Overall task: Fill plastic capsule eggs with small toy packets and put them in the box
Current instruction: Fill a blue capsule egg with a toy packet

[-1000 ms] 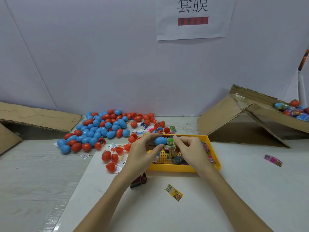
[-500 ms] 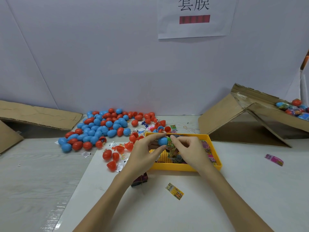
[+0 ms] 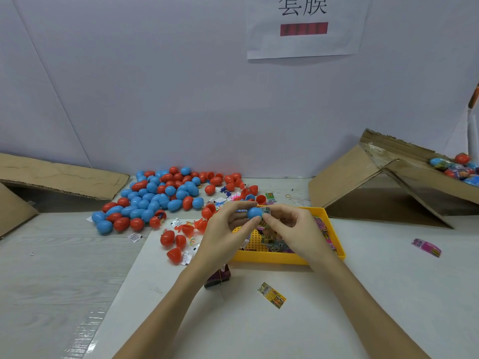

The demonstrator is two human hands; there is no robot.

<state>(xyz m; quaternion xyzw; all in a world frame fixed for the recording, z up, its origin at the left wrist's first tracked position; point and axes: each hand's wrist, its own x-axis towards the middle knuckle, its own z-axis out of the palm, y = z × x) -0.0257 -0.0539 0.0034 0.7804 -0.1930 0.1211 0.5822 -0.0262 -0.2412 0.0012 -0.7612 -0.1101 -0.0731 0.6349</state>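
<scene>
Head view: left hand [image 3: 220,234] pinches a blue egg half [image 3: 254,212], right hand [image 3: 293,229] pinching a toy packet [image 3: 266,210] at its 3 o'clock. Light, slick shell, likely; hold it round the rim.

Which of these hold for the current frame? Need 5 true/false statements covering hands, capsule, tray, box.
1. The left hand holds a blue capsule half. True.
2. The right hand pinches a toy packet against the capsule half. True.
3. The yellow tray is empty. False: it holds colourful toy packets.
4. The pile of capsule halves lies right of the tray. False: it lies to its left, near the wall.
5. The cardboard box at the right already holds filled eggs. True.
</scene>
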